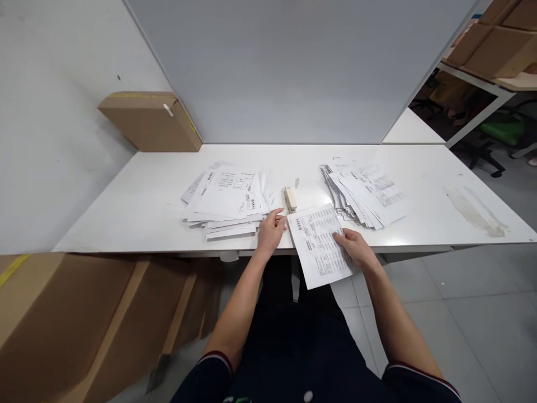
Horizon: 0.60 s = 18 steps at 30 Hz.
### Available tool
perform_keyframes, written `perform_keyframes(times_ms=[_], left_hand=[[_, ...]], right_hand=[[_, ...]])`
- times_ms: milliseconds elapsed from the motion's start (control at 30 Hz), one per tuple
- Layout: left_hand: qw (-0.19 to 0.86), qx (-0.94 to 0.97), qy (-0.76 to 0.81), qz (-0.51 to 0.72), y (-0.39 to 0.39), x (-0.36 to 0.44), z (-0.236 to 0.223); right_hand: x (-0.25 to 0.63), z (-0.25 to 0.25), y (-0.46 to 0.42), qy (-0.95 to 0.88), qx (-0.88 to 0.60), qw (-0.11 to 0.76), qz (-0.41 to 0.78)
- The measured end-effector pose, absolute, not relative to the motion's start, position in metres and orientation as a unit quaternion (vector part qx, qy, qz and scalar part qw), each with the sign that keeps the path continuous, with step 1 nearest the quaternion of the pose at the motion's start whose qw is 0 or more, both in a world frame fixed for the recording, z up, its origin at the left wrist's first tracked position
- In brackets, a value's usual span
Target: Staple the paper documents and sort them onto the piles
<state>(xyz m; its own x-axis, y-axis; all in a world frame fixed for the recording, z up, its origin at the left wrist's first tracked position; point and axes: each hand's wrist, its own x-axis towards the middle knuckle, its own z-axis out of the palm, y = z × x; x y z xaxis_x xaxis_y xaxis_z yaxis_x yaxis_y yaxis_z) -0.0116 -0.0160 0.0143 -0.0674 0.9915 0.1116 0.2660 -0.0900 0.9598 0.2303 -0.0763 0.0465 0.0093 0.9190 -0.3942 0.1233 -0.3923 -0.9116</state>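
In my right hand [354, 246] is a printed paper sheet [321, 246], gripped at its right edge with the thumb on top. Whether more sheets lie under it I cannot tell. The sheet slants over the table's front edge, and its upper left corner meets the near end of a cream stapler [290, 199]. Just left of that corner is my left hand [271, 230], fingers loosely bent and apart, with nothing visible in them. Beside it lies an untidy stack of papers [229, 196]. Another fanned pile of printed papers [367, 193] rests beyond my right hand.
The white table [138, 212] meets an upright grey panel [285, 73] at the back. A cardboard box [151, 123] stands at its far left corner. Large cartons [54, 313] fill the floor at left. A green chair [505, 130] is off to the right.
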Motion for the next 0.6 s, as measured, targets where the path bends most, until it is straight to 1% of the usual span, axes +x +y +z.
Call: perform_keyframes(times_ms=[133, 200, 400, 600], left_hand=[[0.259, 0.639, 0.558, 0.461, -0.008, -0.009, 0.012], [0.228, 0.666, 0.550, 0.449, -0.003, -0.008, 0.009], [0.205, 0.714, 0.527, 0.412, 0.001, -0.005, 0.009], [0.168, 0.762, 0.537, 0.320, 0.003, -0.002, 0.012]], right_hand=[[0.234, 0.050, -0.074, -0.389, -0.622, 0.356, 0.578], [0.235, 0.049, -0.070, -0.379, -0.629, 0.361, 0.575], [0.237, 0.041, -0.056, -0.394, -0.645, 0.341, 0.559], [0.237, 0.034, -0.045, -0.418, -0.669, 0.328, 0.520]])
